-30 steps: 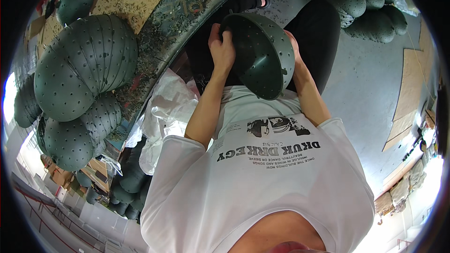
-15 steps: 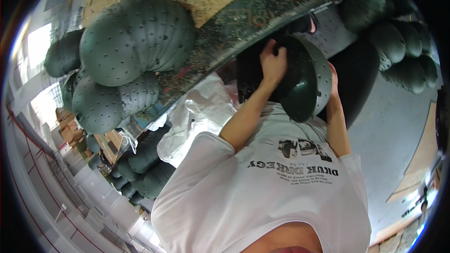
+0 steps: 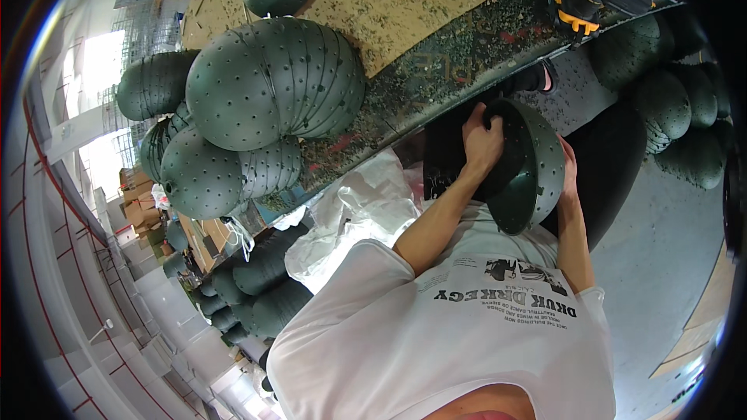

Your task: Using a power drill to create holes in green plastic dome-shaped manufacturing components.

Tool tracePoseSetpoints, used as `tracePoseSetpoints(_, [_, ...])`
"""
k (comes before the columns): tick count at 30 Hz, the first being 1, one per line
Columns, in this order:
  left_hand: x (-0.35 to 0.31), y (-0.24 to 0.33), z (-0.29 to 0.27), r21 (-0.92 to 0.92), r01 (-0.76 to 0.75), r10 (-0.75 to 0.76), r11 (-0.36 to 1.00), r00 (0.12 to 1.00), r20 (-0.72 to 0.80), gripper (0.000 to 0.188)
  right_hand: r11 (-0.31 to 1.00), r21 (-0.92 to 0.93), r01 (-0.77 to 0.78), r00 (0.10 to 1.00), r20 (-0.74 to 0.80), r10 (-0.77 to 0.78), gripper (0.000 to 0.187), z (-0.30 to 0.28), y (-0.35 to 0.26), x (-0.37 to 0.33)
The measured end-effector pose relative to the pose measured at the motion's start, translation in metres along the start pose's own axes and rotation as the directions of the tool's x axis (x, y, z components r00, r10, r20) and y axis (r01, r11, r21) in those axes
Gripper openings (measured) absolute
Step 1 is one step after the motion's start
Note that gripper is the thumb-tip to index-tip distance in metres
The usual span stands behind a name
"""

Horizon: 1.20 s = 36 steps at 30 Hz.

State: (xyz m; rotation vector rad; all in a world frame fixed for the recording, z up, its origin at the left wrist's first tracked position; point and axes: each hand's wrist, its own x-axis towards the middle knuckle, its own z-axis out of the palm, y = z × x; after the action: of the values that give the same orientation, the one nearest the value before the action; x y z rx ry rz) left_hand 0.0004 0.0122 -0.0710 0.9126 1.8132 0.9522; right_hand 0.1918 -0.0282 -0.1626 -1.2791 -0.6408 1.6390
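A dark green half-sphere shell (image 3: 550, 157), dotted with small holes or studs, is held on its side over my lap, its hollow facing left. My left hand (image 3: 482, 138) is closed at the shell's upper left rim, thumb up and fingers curled; whether it also holds something small is hidden. Against the outer right side of the shell lies my right hand (image 3: 569, 169), its fingers mostly hidden behind the curve.
Stacks of similar shells (image 3: 264, 82) stand on the workbench (image 3: 412, 93) at left, which is littered with dark scraps. A black-and-yellow power tool (image 3: 576, 0) lies at the far right of it. White plastic sheeting (image 3: 354, 210) hangs beside me; more shells (image 3: 665, 105) are stacked at right.
The whole view has shifted, so everything sits lower and farther right. Both hands remain on the shell, with its hollow still facing left.
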Motion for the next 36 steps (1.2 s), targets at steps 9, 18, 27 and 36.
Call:
tracePoseSetpoints(9, [0.003, -0.017, -0.006, 0.047, -0.202, 0.199, 0.978, 0.978, 0.062, 0.022, 0.989, 0.01, -0.144, 0.989, -0.03, 0.144, 0.041, 0.009, -0.032, -0.006])
tracePoseSetpoints(18, [0.001, -0.024, -0.021, -0.007, -0.276, 0.273, 0.961, 0.947, 0.169, 0.024, 0.985, 0.074, -0.158, 0.985, -0.06, 0.163, 0.037, 0.02, -0.042, -0.011])
tracePoseSetpoints(27, [0.001, -0.029, -0.021, -0.096, -0.334, 0.346, 0.938, 0.925, 0.155, 0.02, 0.986, -0.14, 0.093, 0.994, 0.075, -0.083, 0.035, -0.025, 0.01, 0.008])
tracePoseSetpoints(36, [-0.004, -0.02, -0.016, -0.158, -0.274, 0.294, 0.949, 0.947, 0.127, 0.017, 0.987, 0.094, -0.13, 0.987, -0.084, 0.138, 0.037, 0.029, -0.056, -0.015])
